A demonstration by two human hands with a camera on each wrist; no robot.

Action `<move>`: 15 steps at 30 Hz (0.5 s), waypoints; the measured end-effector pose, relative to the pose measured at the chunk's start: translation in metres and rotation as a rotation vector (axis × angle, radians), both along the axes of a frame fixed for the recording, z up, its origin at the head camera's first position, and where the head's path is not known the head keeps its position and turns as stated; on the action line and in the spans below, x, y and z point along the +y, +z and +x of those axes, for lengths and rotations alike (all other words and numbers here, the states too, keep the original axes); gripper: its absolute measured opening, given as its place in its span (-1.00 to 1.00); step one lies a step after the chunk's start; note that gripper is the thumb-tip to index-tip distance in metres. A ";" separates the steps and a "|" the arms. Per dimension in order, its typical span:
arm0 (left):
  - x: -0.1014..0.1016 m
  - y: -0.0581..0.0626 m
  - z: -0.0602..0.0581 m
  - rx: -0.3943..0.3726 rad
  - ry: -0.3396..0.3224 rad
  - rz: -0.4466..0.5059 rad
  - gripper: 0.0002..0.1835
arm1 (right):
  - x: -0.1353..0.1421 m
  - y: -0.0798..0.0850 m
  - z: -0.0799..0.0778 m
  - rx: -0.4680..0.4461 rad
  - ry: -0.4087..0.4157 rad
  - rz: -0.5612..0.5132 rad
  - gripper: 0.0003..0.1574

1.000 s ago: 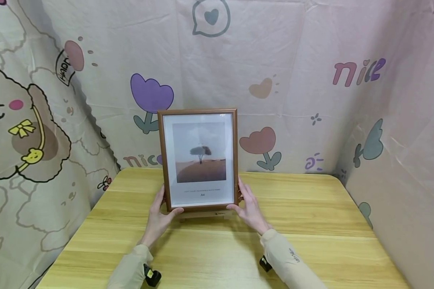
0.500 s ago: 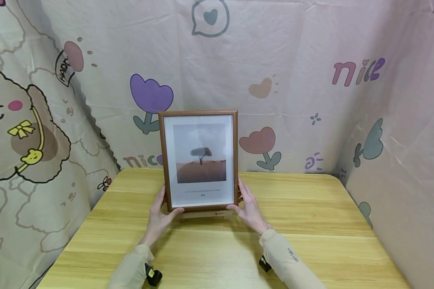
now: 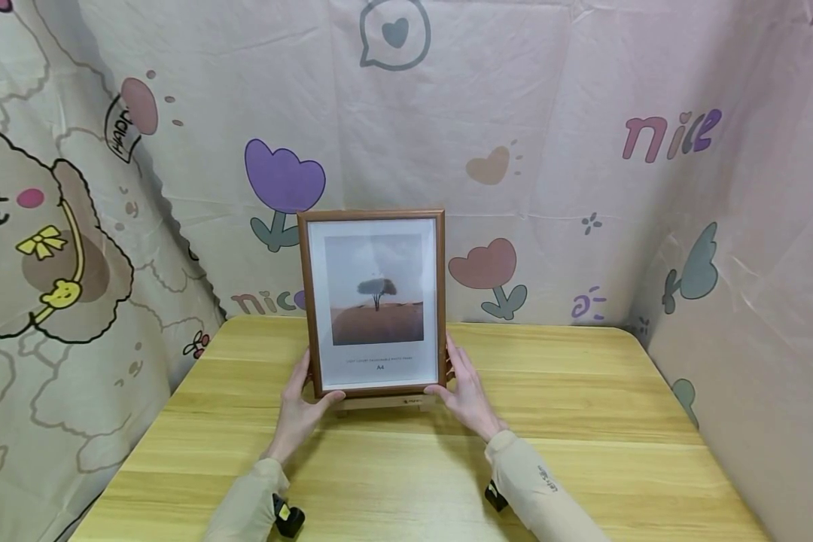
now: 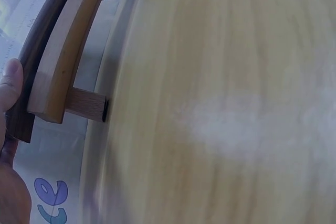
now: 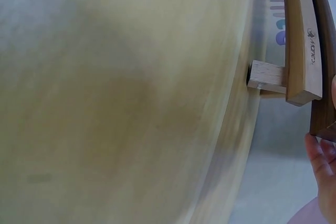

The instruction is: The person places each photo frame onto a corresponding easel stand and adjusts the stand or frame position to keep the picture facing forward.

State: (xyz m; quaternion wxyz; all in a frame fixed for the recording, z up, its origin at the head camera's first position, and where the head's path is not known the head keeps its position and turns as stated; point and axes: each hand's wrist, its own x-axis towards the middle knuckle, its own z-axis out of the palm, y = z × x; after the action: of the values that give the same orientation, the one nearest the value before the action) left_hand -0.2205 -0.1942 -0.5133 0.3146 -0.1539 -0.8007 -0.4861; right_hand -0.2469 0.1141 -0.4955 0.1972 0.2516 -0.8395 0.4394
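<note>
A brown picture frame (image 3: 378,290) with a lone-tree print stands upright, leaning slightly back, at the middle of the table in the head view. Under its lower edge is the light wooden ledge of a small easel (image 3: 386,403), whose short feet show in both wrist views. My left hand (image 3: 298,410) grips the lower left corner, thumb across the front and fingers behind the side. At the lower right corner my right hand (image 3: 470,391) holds it the same way. The ledge (image 5: 304,40) lies right against the dark frame edge (image 5: 323,35). Most of the easel is hidden behind the picture.
The wood-grain table (image 3: 583,406) spreads out around the easel. Behind it hangs a printed cloth (image 3: 549,90), with more cloth at the left and right sides. A small black device (image 3: 287,518) is strapped at each wrist.
The top edge of the picture frame has sunk a little and tipped slightly backward, while its lower edge stays in place. Both hands keep their hold with hardly any movement.
</note>
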 end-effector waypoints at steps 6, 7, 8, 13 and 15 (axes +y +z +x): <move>0.002 -0.002 -0.001 -0.019 0.024 0.002 0.14 | 0.000 -0.002 0.000 0.007 -0.008 0.006 0.33; 0.002 -0.003 -0.001 -0.026 0.024 0.003 0.14 | 0.000 -0.002 0.000 0.002 -0.009 0.007 0.33; 0.002 -0.003 -0.001 -0.032 0.024 0.001 0.14 | 0.000 -0.002 -0.001 -0.006 -0.012 0.006 0.34; -0.001 -0.004 0.000 -0.054 0.001 0.010 0.16 | -0.001 -0.002 0.000 -0.020 -0.022 0.018 0.34; -0.002 -0.005 0.000 -0.060 -0.011 0.014 0.16 | -0.001 -0.003 0.000 -0.015 -0.023 0.023 0.34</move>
State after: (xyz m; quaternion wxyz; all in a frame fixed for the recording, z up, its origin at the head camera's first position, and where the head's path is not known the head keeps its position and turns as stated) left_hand -0.2204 -0.1964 -0.5181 0.2886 -0.1416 -0.8055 -0.4978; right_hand -0.2471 0.1135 -0.4980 0.1932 0.2410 -0.8487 0.4293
